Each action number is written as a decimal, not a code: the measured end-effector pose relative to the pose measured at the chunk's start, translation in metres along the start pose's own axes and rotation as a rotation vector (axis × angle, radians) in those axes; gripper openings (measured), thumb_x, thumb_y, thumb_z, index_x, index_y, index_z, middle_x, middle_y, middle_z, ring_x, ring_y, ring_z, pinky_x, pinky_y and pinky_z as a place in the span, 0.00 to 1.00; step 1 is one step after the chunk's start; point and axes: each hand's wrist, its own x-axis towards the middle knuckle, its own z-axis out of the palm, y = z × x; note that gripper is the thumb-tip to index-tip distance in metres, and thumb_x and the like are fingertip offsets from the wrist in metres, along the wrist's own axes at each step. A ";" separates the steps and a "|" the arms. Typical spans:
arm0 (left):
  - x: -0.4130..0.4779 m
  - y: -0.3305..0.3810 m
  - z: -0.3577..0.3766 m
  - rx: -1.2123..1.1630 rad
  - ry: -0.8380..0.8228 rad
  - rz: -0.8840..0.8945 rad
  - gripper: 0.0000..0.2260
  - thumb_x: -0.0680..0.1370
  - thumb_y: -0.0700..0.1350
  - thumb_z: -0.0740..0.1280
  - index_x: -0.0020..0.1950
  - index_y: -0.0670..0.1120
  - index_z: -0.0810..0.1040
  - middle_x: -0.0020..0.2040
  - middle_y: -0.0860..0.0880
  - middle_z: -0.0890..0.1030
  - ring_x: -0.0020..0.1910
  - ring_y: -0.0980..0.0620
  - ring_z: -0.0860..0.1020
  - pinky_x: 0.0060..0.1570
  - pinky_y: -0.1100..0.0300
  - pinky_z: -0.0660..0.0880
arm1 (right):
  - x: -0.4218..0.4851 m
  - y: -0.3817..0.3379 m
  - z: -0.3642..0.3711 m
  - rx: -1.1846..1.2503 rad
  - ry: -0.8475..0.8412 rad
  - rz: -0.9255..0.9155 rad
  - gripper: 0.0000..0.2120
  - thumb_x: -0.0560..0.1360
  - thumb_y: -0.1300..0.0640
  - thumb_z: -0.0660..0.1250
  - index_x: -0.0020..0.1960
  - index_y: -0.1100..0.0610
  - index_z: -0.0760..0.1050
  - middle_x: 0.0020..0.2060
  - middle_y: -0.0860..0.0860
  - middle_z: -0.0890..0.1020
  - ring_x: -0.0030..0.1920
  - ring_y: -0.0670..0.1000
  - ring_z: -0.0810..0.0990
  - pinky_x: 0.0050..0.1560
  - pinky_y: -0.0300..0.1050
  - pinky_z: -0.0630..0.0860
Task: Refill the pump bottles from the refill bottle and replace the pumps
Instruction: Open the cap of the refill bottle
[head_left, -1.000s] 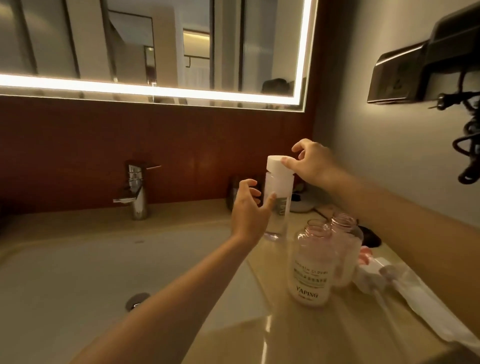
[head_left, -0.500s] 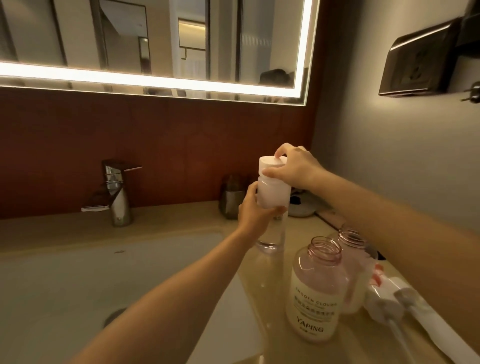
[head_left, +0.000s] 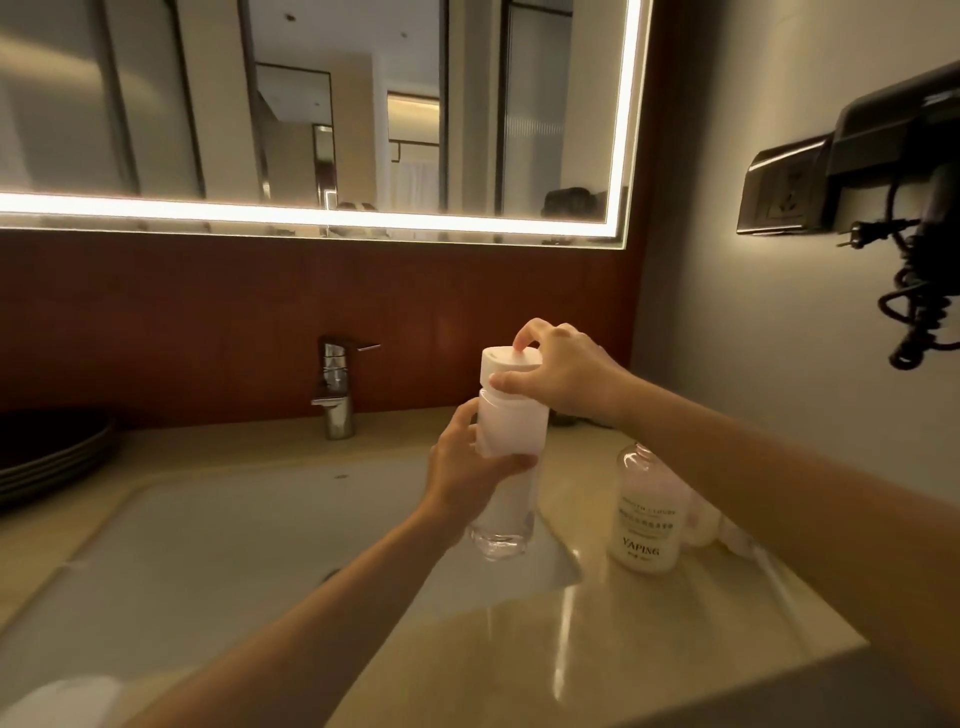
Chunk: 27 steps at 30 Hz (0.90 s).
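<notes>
Head view: refill bottle (head_left: 511, 436) upright, long axis vertical, white cap (head_left: 506, 361) uppermost, clear base low over the right edge of the sink (head_left: 234, 545); cannot tell whether the base touches anything. Left hand (head_left: 467, 467) wraps the bottle's middle from the left, fingers and thumb curled round it. Right hand (head_left: 561, 374) reaches in from the right and grips the cap, thumb against its side, fingertips on its top. Cap looks seated; judged step: opening it. The turn runs about the bottle's own axis, so right twists and left resists. Nearest pump bottle (head_left: 644, 519) stands on the surface (head_left: 597, 649) just right of and below the refill bottle, under the right forearm, neck hidden. Pouring would likely need a rightward tilt.
</notes>
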 end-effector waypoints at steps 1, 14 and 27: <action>-0.011 0.004 -0.009 -0.010 -0.005 -0.005 0.28 0.64 0.43 0.78 0.60 0.56 0.71 0.50 0.51 0.80 0.51 0.51 0.78 0.47 0.52 0.78 | -0.010 -0.010 0.000 -0.006 0.000 -0.007 0.24 0.72 0.43 0.67 0.63 0.53 0.67 0.61 0.54 0.70 0.51 0.51 0.70 0.45 0.42 0.69; -0.091 0.023 -0.058 0.053 -0.050 0.072 0.30 0.65 0.45 0.77 0.62 0.56 0.69 0.56 0.51 0.78 0.55 0.51 0.77 0.49 0.58 0.78 | -0.078 -0.069 0.009 -0.061 -0.022 -0.069 0.25 0.71 0.44 0.68 0.62 0.52 0.65 0.60 0.54 0.70 0.50 0.50 0.71 0.42 0.38 0.72; -0.095 0.008 -0.059 0.153 -0.029 0.128 0.35 0.66 0.51 0.75 0.70 0.54 0.65 0.56 0.54 0.75 0.54 0.54 0.75 0.47 0.66 0.74 | -0.074 -0.081 0.009 -0.156 -0.093 -0.067 0.36 0.71 0.32 0.56 0.72 0.51 0.58 0.70 0.56 0.63 0.66 0.59 0.67 0.62 0.54 0.71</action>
